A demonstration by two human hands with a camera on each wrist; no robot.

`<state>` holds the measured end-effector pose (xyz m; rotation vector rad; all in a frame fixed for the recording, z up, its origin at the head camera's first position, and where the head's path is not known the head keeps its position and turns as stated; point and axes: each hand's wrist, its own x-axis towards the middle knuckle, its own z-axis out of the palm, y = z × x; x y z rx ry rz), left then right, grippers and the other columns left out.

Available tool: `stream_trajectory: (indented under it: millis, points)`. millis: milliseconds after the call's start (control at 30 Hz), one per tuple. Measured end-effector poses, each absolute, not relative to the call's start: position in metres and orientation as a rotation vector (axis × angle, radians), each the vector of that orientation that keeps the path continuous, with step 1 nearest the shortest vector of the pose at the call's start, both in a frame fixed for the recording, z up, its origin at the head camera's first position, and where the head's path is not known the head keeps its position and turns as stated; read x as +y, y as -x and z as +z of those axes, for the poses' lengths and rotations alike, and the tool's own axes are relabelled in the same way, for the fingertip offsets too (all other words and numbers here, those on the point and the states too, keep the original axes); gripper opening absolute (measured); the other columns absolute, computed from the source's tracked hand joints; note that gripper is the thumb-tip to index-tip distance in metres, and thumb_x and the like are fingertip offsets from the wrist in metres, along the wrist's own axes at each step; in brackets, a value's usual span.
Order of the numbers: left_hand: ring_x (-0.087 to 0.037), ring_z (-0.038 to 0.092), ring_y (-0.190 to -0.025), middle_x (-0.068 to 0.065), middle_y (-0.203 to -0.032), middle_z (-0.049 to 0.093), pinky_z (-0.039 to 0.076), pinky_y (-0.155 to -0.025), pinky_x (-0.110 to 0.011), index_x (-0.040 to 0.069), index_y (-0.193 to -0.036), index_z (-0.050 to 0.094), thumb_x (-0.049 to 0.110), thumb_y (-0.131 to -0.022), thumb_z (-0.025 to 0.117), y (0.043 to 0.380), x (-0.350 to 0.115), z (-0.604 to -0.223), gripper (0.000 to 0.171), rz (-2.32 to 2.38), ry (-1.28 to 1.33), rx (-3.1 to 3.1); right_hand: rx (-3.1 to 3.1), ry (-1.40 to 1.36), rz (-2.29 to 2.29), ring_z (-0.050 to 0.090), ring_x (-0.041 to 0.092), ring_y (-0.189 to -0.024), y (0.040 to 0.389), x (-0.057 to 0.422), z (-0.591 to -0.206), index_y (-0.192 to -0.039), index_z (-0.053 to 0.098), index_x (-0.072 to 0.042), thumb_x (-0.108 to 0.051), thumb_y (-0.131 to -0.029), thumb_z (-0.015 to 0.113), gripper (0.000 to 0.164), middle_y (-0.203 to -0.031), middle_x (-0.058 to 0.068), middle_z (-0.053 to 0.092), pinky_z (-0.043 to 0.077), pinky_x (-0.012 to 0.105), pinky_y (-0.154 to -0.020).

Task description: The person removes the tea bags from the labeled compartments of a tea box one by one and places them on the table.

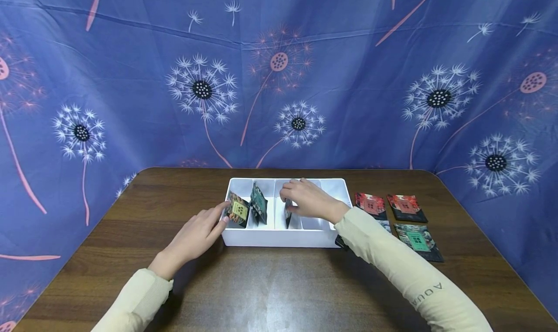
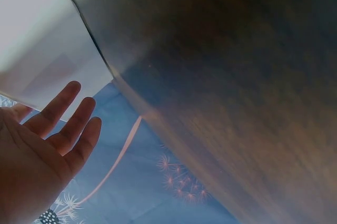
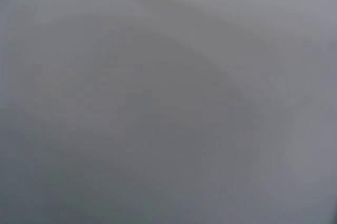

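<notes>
A white divided tray (image 1: pixel 283 238) stands on the table, its compartments side by side. My left hand (image 1: pixel 196 235) rests at the tray's left end, fingers extended by a sachet with a yellow label (image 1: pixel 238 211) leaning in the first compartment. In the left wrist view the left hand (image 2: pixel 47 145) shows relaxed fingers beside the white wall. A dark green sachet (image 1: pixel 259 203) stands tilted in the compartment to the right. Over the middle of the tray, my right hand (image 1: pixel 311 200) has curled fingers holding a dark sachet (image 1: pixel 288 213), mostly hidden beneath them. The right wrist view shows only a blurred pale surface.
Right of the tray lie two red-topped sachets (image 1: pixel 407 208) and a green-labelled sachet (image 1: pixel 418 242). Another sachet (image 1: pixel 384 225) is partly covered by the right sleeve. A small black object (image 1: pixel 341 243) shows by the tray's front right corner. Patterned blue cloth (image 1: pixel 348 80) hangs behind the table.
</notes>
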<state>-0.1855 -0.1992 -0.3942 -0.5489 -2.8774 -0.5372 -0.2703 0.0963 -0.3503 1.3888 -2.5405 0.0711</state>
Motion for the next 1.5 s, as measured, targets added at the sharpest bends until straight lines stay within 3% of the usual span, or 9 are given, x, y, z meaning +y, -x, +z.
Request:
stream_trajectory:
  millis: [233,467,933,1500]
  points:
    - [-0.027,0.051,-0.118,-0.004,-0.134,0.050,0.039,-0.095,-0.050,0.021,-0.141,0.033,0.045,-0.097,0.032,0.185,-0.199,-0.393,0.050,-0.545,0.553,-2.878,-2.507,-1.356,0.068,0.054,0.015,-0.085,0.271,0.097,-0.345,-0.084,0.060,-0.017,-0.023,-0.075,0.074,0.017,-0.085,-0.006,0.059,0.041,0.031,-0.070]
    - [-0.027,0.051,-0.118,-0.004,-0.135,0.050,0.039,-0.095,-0.050,0.022,-0.141,0.033,0.044,-0.097,0.033,0.186,-0.199,-0.394,0.049,-0.542,0.550,-2.879,-2.499,-1.286,0.137,0.055,0.014,-0.087,0.268,0.100,-0.335,-0.087,0.062,-0.018,-0.023,-0.077,0.072,0.016,-0.089,-0.006,0.061,0.045,0.032,-0.074]
    - [-0.027,0.051,-0.118,-0.004,-0.135,0.049,0.039,-0.095,-0.050,0.021,-0.141,0.034,0.047,-0.097,0.029,0.185,-0.199,-0.392,0.051,-0.557,0.554,-2.879,-2.367,-1.226,0.212,0.053,0.015,-0.081,0.261,0.108,-0.307,-0.088,0.063,-0.016,-0.022,-0.076,0.074,0.017,-0.088,-0.004,0.061,0.040,0.030,-0.063]
    - [-0.027,0.051,-0.118,-0.005,-0.133,0.051,0.039,-0.096,-0.050,0.020,-0.141,0.034,0.047,-0.097,0.030,0.186,-0.199,-0.394,0.052,-0.565,0.563,-2.873,-2.372,-1.158,0.190,0.050,0.013,-0.076,0.250,0.131,-0.279,-0.088,0.062,-0.017,-0.025,-0.078,0.072,0.016,-0.085,-0.005,0.059,0.040,0.029,-0.064]
